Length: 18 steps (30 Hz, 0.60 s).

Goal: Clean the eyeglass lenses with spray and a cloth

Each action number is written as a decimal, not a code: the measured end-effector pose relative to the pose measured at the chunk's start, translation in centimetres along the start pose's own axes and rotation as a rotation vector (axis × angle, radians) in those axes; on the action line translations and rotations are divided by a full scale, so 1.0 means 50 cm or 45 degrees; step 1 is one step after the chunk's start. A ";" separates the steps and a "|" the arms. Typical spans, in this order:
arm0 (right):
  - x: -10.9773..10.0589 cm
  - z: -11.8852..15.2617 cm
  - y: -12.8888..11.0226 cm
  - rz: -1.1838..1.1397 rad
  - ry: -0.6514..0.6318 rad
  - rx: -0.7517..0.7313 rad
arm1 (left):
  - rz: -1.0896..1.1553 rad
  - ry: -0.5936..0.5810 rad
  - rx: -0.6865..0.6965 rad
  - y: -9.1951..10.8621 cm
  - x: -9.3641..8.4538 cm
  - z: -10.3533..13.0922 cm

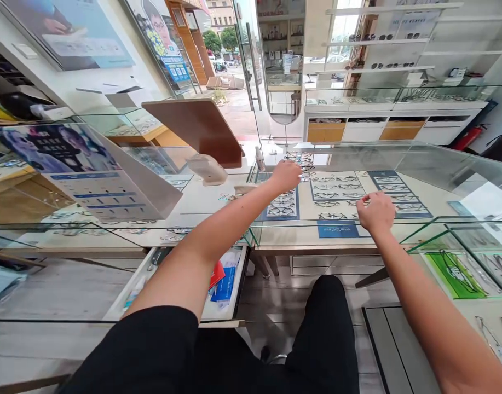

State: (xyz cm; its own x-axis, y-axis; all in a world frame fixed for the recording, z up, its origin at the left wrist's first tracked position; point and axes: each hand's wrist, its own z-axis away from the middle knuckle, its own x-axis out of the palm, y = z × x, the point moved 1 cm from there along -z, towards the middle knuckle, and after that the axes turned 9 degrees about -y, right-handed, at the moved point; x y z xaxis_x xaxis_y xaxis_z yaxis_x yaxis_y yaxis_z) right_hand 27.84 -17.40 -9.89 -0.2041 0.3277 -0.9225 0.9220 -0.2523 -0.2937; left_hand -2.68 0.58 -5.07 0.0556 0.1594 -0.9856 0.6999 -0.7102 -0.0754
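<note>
Our left hand (287,176) is right at the eyeglasses (303,161), over the far side of the glass counter (289,236), its grip we can't tell, while our right hand (377,212) curls loosely, nothing visible inside: a handling step, we'd judge, calling next for a light touch.

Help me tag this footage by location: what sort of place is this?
Most likely an eyewear shop: rows of eyeglass frames lie in the glass counter, and dark glasses sit on wall shelves beyond.
</note>
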 end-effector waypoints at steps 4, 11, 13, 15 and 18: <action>0.001 -0.001 -0.001 -0.029 -0.016 -0.001 | -0.128 -0.080 -0.085 0.010 0.040 -0.059; 0.013 -0.003 0.003 -0.057 0.047 -0.007 | -0.195 -0.197 -0.181 0.020 0.057 -0.093; 0.016 -0.003 0.004 -0.049 0.054 -0.013 | -0.210 -0.202 -0.198 0.022 0.052 -0.084; 0.017 -0.004 0.005 -0.044 0.065 -0.014 | -0.215 -0.197 -0.203 0.023 0.044 -0.063; 0.018 -0.006 0.007 -0.049 0.065 0.000 | -0.205 -0.167 -0.181 0.024 0.023 -0.017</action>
State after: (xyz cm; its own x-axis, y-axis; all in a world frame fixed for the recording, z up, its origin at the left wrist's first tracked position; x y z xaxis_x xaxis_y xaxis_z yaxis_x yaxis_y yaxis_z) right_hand 28.08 -16.94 -10.73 -0.2225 0.3833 -0.8964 0.9138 -0.2384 -0.3288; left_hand -1.17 0.47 -6.19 -0.1510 0.1659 -0.9745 0.7862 -0.5775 -0.2201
